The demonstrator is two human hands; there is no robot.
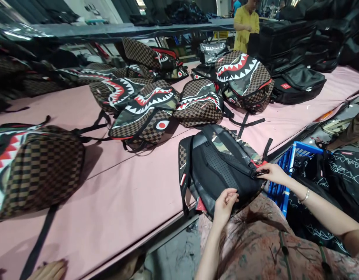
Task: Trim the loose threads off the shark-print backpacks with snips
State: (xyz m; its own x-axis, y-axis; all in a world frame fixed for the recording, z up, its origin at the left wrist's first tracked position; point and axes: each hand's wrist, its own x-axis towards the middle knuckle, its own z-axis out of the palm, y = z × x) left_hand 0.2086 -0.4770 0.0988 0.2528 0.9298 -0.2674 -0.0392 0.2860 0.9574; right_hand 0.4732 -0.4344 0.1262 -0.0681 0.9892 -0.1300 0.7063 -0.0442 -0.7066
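A backpack (217, 167) lies at the table's near edge in front of me with its black padded back panel facing up; checkered and camouflage fabric shows at its sides. My right hand (274, 174) pinches a black shoulder strap (240, 165) of it near the strap's lower end, beside a bit of red. Over the lower part of the back panel, my left hand (226, 203) is closed with its fingers curled towards the thumb. Whether anything thin is between those fingers is hidden.
Several checkered shark-mouth backpacks (150, 112) lie across the pink-covered table (118, 202). A blue crate (284, 175) with black bags stands at my right. Another person's hand (51, 270) rests at bottom left. A person in yellow (246, 27) stands behind, near stacked black bags (296, 42).
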